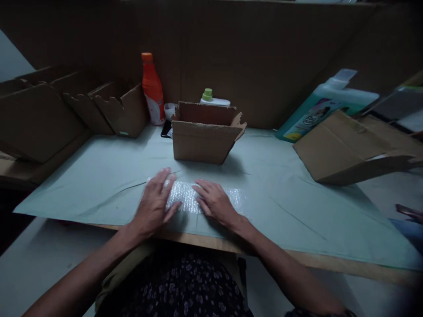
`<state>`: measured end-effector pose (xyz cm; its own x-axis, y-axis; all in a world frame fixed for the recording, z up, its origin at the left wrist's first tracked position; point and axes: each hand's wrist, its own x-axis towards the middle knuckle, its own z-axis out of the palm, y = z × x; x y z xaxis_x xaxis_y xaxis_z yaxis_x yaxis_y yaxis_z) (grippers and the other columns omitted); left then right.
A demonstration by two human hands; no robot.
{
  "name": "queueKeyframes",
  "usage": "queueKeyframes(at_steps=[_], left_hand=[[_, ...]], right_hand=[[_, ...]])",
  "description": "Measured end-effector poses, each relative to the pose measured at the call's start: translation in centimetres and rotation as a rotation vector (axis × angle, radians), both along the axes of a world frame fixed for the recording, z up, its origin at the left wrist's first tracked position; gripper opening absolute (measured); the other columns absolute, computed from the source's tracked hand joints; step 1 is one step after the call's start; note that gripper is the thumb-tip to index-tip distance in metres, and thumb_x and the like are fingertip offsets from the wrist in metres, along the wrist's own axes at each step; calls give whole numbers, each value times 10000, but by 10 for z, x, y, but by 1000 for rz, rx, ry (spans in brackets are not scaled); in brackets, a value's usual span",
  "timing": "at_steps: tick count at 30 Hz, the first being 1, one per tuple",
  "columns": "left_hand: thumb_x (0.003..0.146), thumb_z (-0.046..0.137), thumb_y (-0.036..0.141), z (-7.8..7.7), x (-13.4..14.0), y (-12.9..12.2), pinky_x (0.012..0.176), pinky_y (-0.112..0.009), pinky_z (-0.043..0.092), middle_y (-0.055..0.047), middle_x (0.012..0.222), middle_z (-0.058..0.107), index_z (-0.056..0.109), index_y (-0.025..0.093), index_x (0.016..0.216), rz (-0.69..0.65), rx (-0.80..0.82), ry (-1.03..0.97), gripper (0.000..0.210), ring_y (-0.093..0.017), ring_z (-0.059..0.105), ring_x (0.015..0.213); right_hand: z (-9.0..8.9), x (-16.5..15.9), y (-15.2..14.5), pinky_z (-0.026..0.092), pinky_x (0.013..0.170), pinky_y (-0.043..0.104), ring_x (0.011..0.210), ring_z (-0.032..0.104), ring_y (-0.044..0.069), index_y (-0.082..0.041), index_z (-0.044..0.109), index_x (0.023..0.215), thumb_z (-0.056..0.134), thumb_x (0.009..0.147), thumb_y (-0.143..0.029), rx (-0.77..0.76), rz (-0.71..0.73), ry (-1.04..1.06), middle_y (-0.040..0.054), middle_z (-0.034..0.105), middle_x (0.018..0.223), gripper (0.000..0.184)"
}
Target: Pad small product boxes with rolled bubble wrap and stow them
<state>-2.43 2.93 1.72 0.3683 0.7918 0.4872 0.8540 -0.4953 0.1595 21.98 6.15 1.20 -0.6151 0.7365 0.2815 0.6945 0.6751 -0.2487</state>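
A strip of clear bubble wrap [187, 197] lies flat on the pale green table cover, near the front edge. Over its left end is my left hand [155, 200], fingers spread and thumb apart. My right hand [216, 202] rests on the right half of the strip with its fingers stretched out flat. Neither hand grips anything. Just beyond them stands an open-topped cardboard box [201, 141] with torn flaps; its contents are hidden.
Several open cardboard boxes [125, 110] stand at the left. Behind are an orange bottle [153, 92], a white bottle with a green cap [207, 94] and a small white cup [169, 110]. A tilted teal jug [310, 112] and a cardboard box [343, 149] occupy the right.
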Motion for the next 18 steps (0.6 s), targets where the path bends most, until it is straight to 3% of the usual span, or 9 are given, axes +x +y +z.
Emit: queueKeyframes(at_steps=[2, 4, 7, 10, 12, 14, 18], left_hand=[[993, 460, 461, -12, 19, 7, 1201, -505, 296, -211, 1599, 360, 277, 131, 1545, -134, -162, 102, 669, -321, 303, 1508], [1010, 405, 476, -26, 22, 11, 1224, -533, 233, -212, 1596, 368, 305, 109, 1539, -167, -305, 182, 652, -319, 297, 1513], [1023, 375, 459, -37, -3, 10, 1225, -589, 187, -192, 1626, 306, 355, 140, 1531, -157, -387, 204, 600, -330, 238, 1532], [1018, 398, 433, -35, -33, 2, 1209, -600, 237, -138, 1637, 310, 419, 230, 1508, -146, -421, 138, 530, -332, 255, 1527], [989, 461, 421, -31, -44, -2, 1203, -599, 256, -143, 1612, 369, 491, 230, 1456, -59, -394, 73, 505, -349, 295, 1510], [956, 509, 410, -28, -48, -1, 1193, -599, 270, -202, 1573, 409, 523, 158, 1413, 110, -337, 26, 522, -380, 326, 1488], [901, 566, 420, -27, -51, 7, 1148, -603, 323, -243, 1503, 462, 575, 110, 1294, 389, -323, -24, 501, -415, 378, 1439]], right_hand=[[-2, -15, -3, 423, 1109, 457, 1401, 453, 272, -119, 564, 1374, 564, 939, -227, -43, 114, -27, 176, 536, 1477, 448], [-10, -8, -7, 380, 1150, 462, 1438, 412, 272, -130, 536, 1413, 589, 946, -301, -76, 154, -55, 167, 493, 1521, 501], [-24, 45, -19, 374, 1148, 508, 1433, 430, 276, -209, 515, 1450, 555, 974, -375, -64, 4, -75, 131, 486, 1538, 506], [-30, 117, -32, 423, 1088, 533, 1388, 489, 289, -231, 543, 1428, 478, 998, -385, -34, -215, -83, 125, 524, 1508, 461], [-29, 150, -33, 460, 1024, 546, 1315, 554, 309, -229, 600, 1363, 442, 999, -412, -13, -328, -81, 132, 594, 1434, 436], [-28, 163, -24, 473, 981, 550, 1259, 587, 329, -223, 634, 1306, 437, 986, -456, 21, -397, -63, 146, 641, 1366, 442], [-25, 142, 7, 473, 938, 572, 1218, 593, 385, -181, 656, 1216, 478, 920, -545, -1, -419, -33, 200, 645, 1335, 502]])
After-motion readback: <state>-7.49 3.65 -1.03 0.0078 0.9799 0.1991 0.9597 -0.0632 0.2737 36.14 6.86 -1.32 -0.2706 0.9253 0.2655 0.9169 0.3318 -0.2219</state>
